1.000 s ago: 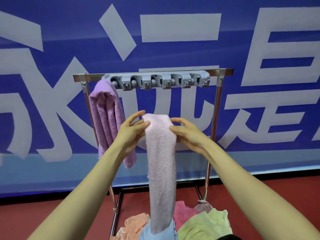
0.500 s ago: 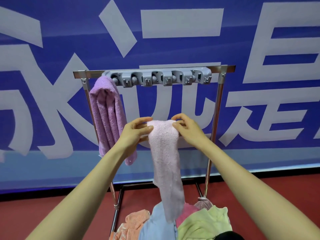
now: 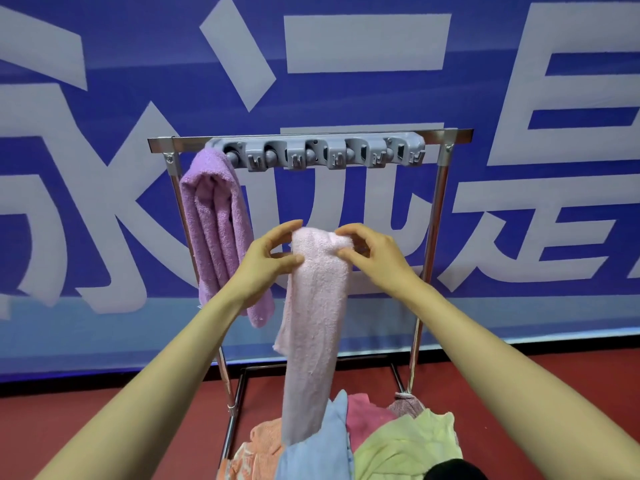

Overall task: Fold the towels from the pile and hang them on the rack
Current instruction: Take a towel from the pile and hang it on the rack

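The left grip (image 3: 268, 263) and right grip (image 3: 375, 258) each pinch one side of the folded top of a pink towel (image 3: 315, 313) between thumb and curled fingers, holding it in front of the rack (image 3: 453, 136), below the top bar. The towel hangs as a narrow strip, its lower end reaching the pile (image 3: 401, 445) on the floor. A purple towel (image 3: 214, 230) hangs at the rack's left end, beside a grey hook strip (image 3: 322, 155).

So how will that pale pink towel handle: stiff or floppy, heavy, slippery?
Probably floppy: the pale pink towel hangs limp below the left hand and right hand pinching its top. Likely light, since fingertips alone carry it. Its fuzzy terry looks grippy, not slippery.
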`<state>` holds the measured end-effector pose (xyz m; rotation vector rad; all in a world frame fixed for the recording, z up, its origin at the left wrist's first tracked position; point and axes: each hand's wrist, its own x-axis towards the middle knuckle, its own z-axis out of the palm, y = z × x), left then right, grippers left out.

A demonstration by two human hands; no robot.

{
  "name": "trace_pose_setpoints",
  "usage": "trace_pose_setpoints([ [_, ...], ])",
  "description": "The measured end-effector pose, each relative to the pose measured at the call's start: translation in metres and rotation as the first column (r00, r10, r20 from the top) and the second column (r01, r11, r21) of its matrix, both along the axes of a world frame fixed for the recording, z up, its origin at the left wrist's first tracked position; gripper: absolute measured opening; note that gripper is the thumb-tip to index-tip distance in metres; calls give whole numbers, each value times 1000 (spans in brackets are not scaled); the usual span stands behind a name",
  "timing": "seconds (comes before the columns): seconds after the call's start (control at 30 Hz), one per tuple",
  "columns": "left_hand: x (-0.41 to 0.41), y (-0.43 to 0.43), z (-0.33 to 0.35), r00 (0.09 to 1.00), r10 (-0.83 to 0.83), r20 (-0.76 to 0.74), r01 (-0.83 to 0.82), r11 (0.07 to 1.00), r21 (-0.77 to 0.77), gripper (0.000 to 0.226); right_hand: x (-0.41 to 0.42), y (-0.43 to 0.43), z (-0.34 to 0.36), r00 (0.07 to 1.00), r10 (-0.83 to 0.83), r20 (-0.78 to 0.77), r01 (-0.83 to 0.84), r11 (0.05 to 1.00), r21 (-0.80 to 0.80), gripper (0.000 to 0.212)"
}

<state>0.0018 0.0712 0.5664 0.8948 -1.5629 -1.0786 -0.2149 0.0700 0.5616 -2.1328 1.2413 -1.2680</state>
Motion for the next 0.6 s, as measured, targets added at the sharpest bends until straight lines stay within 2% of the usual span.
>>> trace_pose_setpoints([
  [0.1, 3, -3, -7, 1000, 7, 9, -7, 1000, 30, 61, 5, -4, 5, 998, -15, -69, 10, 997, -72, 29],
  [0.23, 4, -6, -10, 998, -52, -25, 54, 993, 104, 64, 9, -3, 10, 996, -50, -76, 41, 993, -115, 28],
  [0.3, 0, -6, -6, 998, 6, -64, 0, 996, 89, 53, 6, -3, 10, 997, -52, -64, 48, 997, -62, 35],
  [0.4, -9, -7, -1, 988, 54, -147, -36, 992, 121, 44, 0, -4, 8, 997, -35, -69, 43, 991, 129, 52],
  [0.47, -13, -8, -1, 989, 49, -137, -31, 990, 135, 45, -3, -4, 6, 998, -53, -47, 59, 987, 152, 48],
  [0.6, -13, -8, -3, 988, -100, -120, 122, 972, 200, 55, -2, -3, 15, 995, -61, 83, 47, 987, 157, 42],
])
